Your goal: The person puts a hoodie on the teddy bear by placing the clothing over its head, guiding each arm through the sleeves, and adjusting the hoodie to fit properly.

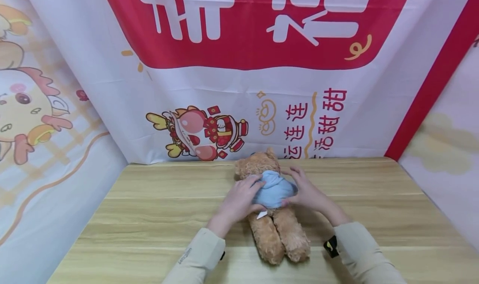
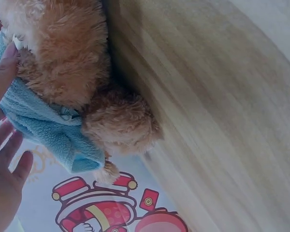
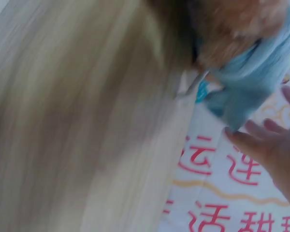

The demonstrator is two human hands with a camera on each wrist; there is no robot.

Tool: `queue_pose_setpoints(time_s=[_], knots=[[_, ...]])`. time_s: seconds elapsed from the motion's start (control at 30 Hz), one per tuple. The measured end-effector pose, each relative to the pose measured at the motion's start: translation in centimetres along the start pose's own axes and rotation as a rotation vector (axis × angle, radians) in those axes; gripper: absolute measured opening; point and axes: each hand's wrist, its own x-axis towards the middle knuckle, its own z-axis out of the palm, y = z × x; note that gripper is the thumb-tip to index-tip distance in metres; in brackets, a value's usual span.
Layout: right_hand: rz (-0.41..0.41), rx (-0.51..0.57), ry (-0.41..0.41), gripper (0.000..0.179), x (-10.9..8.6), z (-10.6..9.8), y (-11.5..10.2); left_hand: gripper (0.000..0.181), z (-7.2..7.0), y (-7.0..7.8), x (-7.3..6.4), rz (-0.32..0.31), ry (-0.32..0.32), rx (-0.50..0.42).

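A brown plush teddy bear [image 1: 299, 238] lies on the wooden table with its head toward the back wall and its legs toward me. It wears a light blue hooded top [image 1: 275, 192], and a small white tag [image 1: 262, 214] sticks out below the hem. My left hand [image 1: 241, 196] rests along the left side of the top, fingers over the cloth and thumb near the tag. On the other side, my right hand [image 1: 308, 192] is spread, its thumb at the edge of the top. In the right wrist view, that thumb's tip meets a blue sleeve [image 3: 239, 104].
The wood-grained table [image 1: 157, 205] reaches back to a white and red printed cloth [image 1: 239, 84] with characters and a cartoon dragon. More printed cloth [image 1: 33, 109] hangs at the left. Beside the right cuff is a black strap [image 1: 331, 246].
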Motion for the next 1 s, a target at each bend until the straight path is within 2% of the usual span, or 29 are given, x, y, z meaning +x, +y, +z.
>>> queue_pose_setpoints(time_s=[0.1,0.23,0.37,0.47,0.57,0.67,0.83,1.0], knots=[[0.042,0.005,-0.085,0.101,-0.3,-0.1,1.1,0.068,0.1,-0.2,-0.1,-0.009,-0.016,-0.054],[0.074,0.124,-0.153,0.097,-0.5,0.1,1.8,0.071,0.0,-0.2,-0.4,-0.042,-0.034,-0.169],[0.087,0.160,-0.158,0.095,-0.4,0.4,1.7,0.081,-0.3,-0.2,-0.5,-0.072,-0.053,-0.232],[0.089,0.169,-0.151,0.093,-0.4,0.6,1.4,0.079,-0.5,-0.1,-0.3,-0.111,-0.070,-0.259],[0.085,0.200,-0.151,0.090,-0.3,0.6,1.2,0.073,-0.7,0.1,-0.3,-0.166,-0.077,-0.267],[0.090,0.245,-0.160,0.087,-0.3,0.4,1.0,0.068,-0.7,0.1,-0.2,-0.183,-0.052,-0.225],[0.091,0.301,-0.181,0.083,-0.3,0.0,0.8,0.065,-0.8,0.2,-0.4,-0.140,0.029,-0.158],[0.049,0.328,-0.161,0.076,-0.3,-0.1,0.7,0.066,-1.2,0.1,-0.6,-0.129,0.016,-0.230]])
